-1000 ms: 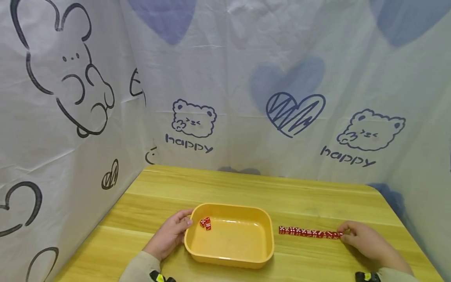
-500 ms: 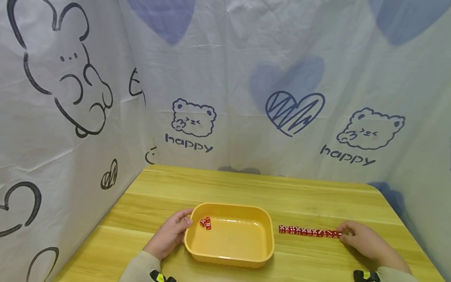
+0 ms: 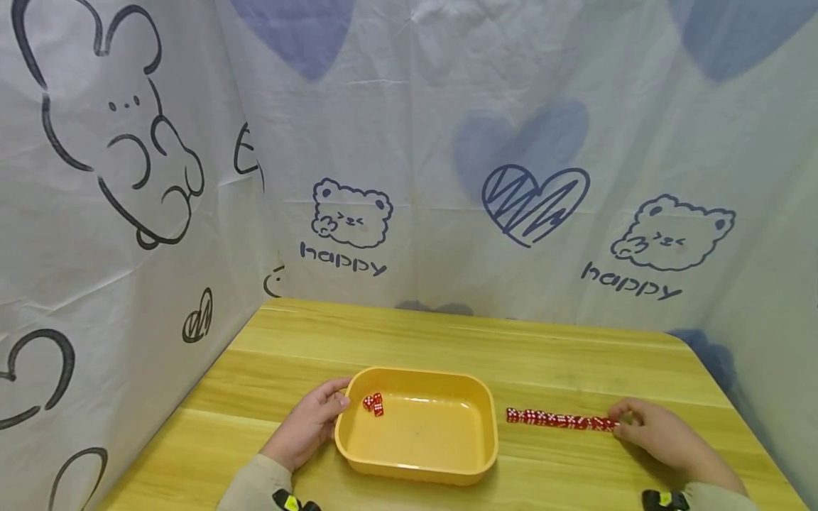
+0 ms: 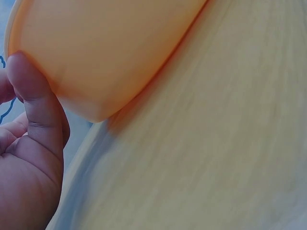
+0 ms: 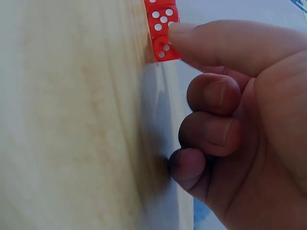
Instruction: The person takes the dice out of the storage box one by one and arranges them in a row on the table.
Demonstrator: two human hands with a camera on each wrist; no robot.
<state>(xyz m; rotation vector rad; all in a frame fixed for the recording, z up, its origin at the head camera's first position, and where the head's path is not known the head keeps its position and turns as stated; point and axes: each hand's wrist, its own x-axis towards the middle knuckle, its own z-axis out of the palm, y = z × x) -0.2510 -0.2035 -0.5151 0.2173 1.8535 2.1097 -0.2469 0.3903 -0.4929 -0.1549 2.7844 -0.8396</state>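
Observation:
A shallow yellow plastic bin [image 3: 424,443] sits at the front middle of the table, with a few red dice [image 3: 378,406] in its back left corner. My left hand [image 3: 309,426] grips the bin's left wall, the thumb [image 4: 29,76] on the near side of the rim. To the right of the bin, red dice with white pips stand in a straight row [image 3: 556,419]. My right hand [image 3: 661,434] pinches the right end die [image 5: 165,49] between thumb and index finger, the index mostly hidden behind the thumb. Its other fingers are curled toward the palm.
The yellow wood-grain table [image 3: 383,333] has a rounded back right corner. White cloth [image 3: 434,142] with bear and heart drawings hangs close behind it and along both sides. A narrow gap separates the bin's right wall from the row's left end.
My right hand has shifted very slightly left at the end of the dice row. The left hand, the bin and the dice in it stay in place.

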